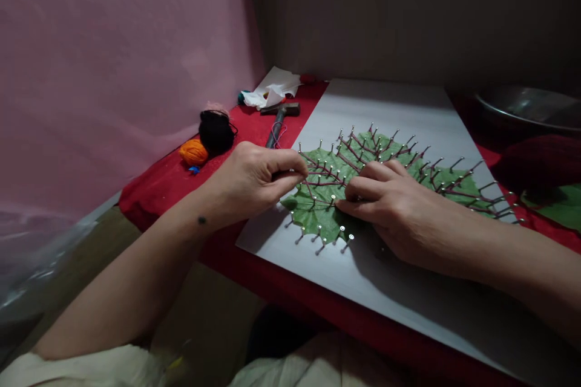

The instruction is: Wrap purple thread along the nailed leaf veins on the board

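Observation:
A large green leaf (313,217) lies on a white board (390,103), with several nails (342,231) standing upright in and around it. Dark red thread (324,184) runs from nail to nail along the leaf's veins. Over the leaf's left edge, my left hand (263,178) pinches a strand of this thread between thumb and forefinger. My right hand (385,205) rests low over the middle of the leaf, its fingers closed near a nail and the thread. What those right fingertips grip is hidden.
A hammer (281,118) lies on the red cloth (252,127) left of the board. Beside it are black yarn (218,132), orange yarn (193,152) and crumpled white paper (275,89). A metal bowl (531,106) and another leaf (558,205) are at the right.

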### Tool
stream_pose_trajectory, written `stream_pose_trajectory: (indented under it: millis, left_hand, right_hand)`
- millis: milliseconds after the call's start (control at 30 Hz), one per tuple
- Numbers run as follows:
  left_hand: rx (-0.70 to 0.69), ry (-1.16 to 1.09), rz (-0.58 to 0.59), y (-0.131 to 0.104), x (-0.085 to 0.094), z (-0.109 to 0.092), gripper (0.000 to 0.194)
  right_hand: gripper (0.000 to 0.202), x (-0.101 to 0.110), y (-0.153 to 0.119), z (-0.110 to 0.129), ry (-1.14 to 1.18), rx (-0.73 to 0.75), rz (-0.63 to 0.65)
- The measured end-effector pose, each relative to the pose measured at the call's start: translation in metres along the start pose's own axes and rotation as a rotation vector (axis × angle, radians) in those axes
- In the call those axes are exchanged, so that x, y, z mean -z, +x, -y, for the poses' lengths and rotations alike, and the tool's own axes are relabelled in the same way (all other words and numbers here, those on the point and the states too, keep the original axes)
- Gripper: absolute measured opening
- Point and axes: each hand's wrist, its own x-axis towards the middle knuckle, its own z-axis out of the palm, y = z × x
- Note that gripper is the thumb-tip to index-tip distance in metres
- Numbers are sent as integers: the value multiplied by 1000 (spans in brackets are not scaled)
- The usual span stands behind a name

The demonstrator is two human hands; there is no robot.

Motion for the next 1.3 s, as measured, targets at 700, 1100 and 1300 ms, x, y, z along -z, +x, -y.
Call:
stream_pose_trajectory:
  millis: [700, 1100, 1300]
  left_hand:
    - [-137, 422, -3, 43, -22, -30, 15]
    - [-210, 270, 286, -19, -8, -44, 20]
    - [-205, 186, 389, -20, 8, -18, 22]
  right_hand:
    - [28, -1, -1, -1, -11, -5, -2]
    - [36, 8, 0, -2, 126, -53, 37]
    - [39, 7, -1, -1, 148, -52, 14]
